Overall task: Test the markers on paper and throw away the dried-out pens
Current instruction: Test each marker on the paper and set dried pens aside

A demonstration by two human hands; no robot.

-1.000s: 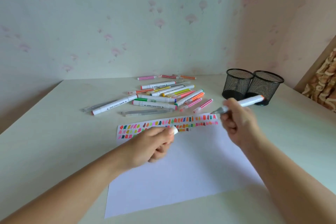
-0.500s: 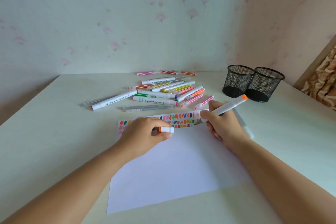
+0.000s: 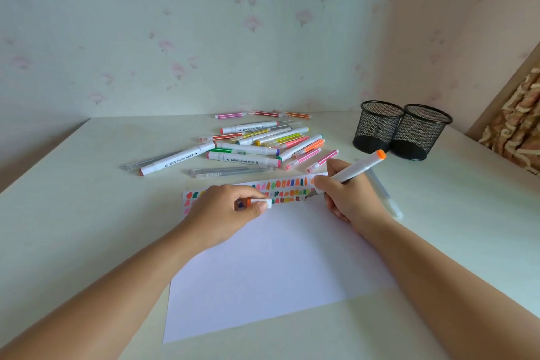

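While our right hand (image 3: 349,202) grips the orange marker (image 3: 361,166) tip-down on the paper (image 3: 277,266), our left hand (image 3: 225,213) pinches the cap (image 3: 261,203).

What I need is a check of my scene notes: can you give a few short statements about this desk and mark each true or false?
1. The right hand holds a white marker with its tip at the strip of colour marks. True.
2. The left hand pinches a marker cap. True.
3. That marker's upper end is blue. False: it is orange.
4. Pens stick out of the two mesh cups. False: none stick out.
5. The loose pens lie on the white sheet. False: they lie on the table beyond it.
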